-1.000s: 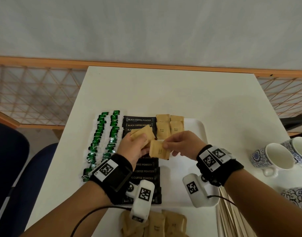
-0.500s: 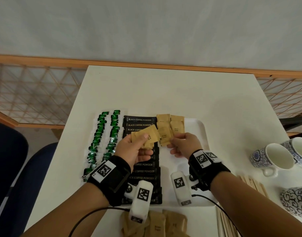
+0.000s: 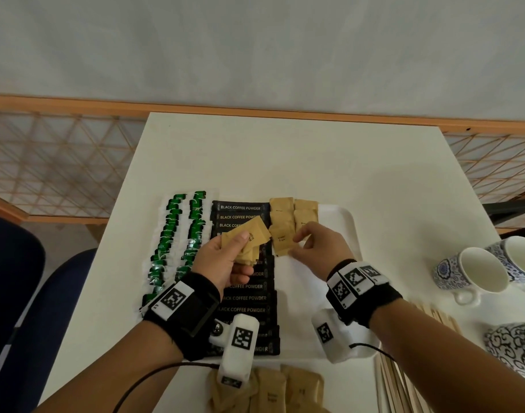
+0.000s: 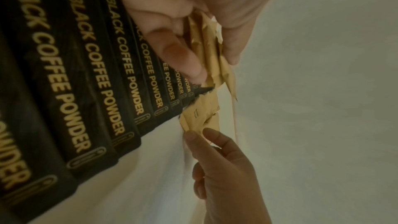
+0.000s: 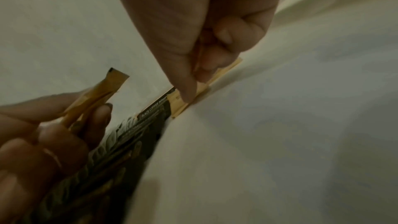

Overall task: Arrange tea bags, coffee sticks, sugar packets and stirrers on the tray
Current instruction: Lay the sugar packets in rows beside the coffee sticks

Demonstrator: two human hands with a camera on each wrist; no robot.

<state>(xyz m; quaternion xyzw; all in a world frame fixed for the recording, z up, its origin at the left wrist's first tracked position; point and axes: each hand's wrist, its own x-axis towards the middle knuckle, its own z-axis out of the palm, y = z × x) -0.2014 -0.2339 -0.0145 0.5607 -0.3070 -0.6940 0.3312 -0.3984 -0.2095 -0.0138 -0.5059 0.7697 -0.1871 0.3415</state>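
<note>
On the white tray point(image 3: 349, 231), right of the coffee sticks point(image 3: 249, 298), your right hand point(image 3: 321, 248) pinching one sugar packet point(image 3: 280, 241) down, your left hand point(image 3: 222, 263) just left, gripping a sugar packet bunch point(image 3: 249, 238) above the sticks

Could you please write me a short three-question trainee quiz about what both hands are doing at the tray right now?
1. True or false: the left hand holds several sugar packets.
2. What is the right hand setting down: A) a coffee stick, B) a sugar packet, C) a stirrer?
3. Which items lie between the green tea bags and the brown sugar column on the tray?

Key: 1 true. 2 B, the sugar packet. 3 the black coffee sticks.
</note>
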